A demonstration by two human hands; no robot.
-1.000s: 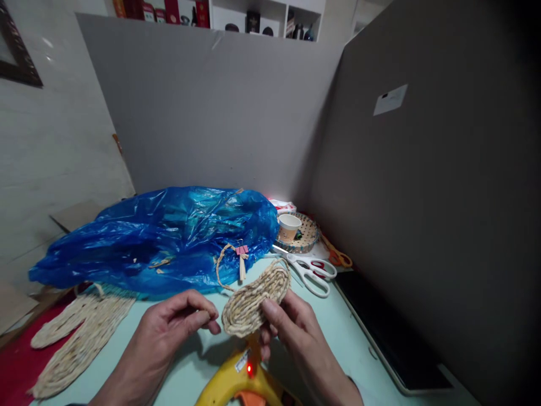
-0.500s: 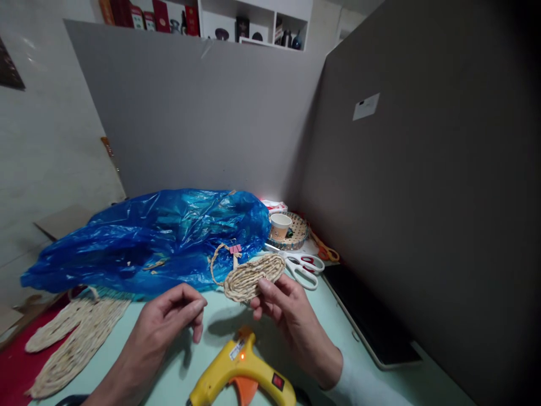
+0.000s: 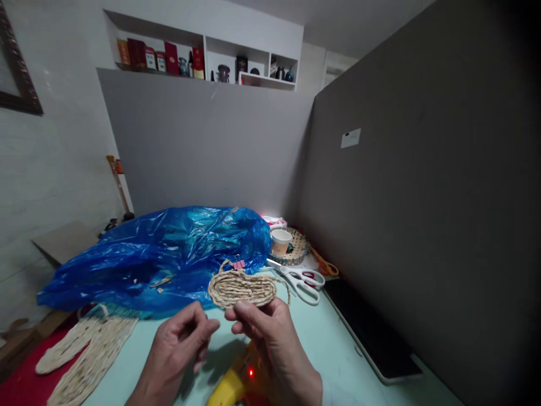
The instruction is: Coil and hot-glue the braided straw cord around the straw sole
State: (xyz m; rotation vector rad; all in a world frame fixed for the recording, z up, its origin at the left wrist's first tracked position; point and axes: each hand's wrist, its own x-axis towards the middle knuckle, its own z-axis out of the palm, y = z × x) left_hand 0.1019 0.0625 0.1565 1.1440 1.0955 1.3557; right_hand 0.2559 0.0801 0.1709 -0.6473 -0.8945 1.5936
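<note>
My right hand (image 3: 270,341) holds a small oval mat of coiled straw braid (image 3: 240,287) by its near edge, lifted above the table and lying nearly flat. A pink binder clip (image 3: 239,264) is pinned at the mat's far edge, with a loose loop of braid beside it. My left hand (image 3: 180,347) is just left of the right hand, fingers curled and apart, holding nothing. Under both hands lies a yellow glue gun (image 3: 230,386) with a red light lit.
A blue plastic bag (image 3: 156,251) fills the back of the table. White-handled scissors (image 3: 302,279), a paper cup (image 3: 281,241) on a woven tray (image 3: 298,248) and orange scissors (image 3: 327,265) sit right. Larger straw mats (image 3: 84,352) lie left. Grey partitions stand behind and right.
My right hand turned the oval mat from tilted to nearly flat and brought it left, toward the middle. My left hand moved in close to it. The view tilted upward.
</note>
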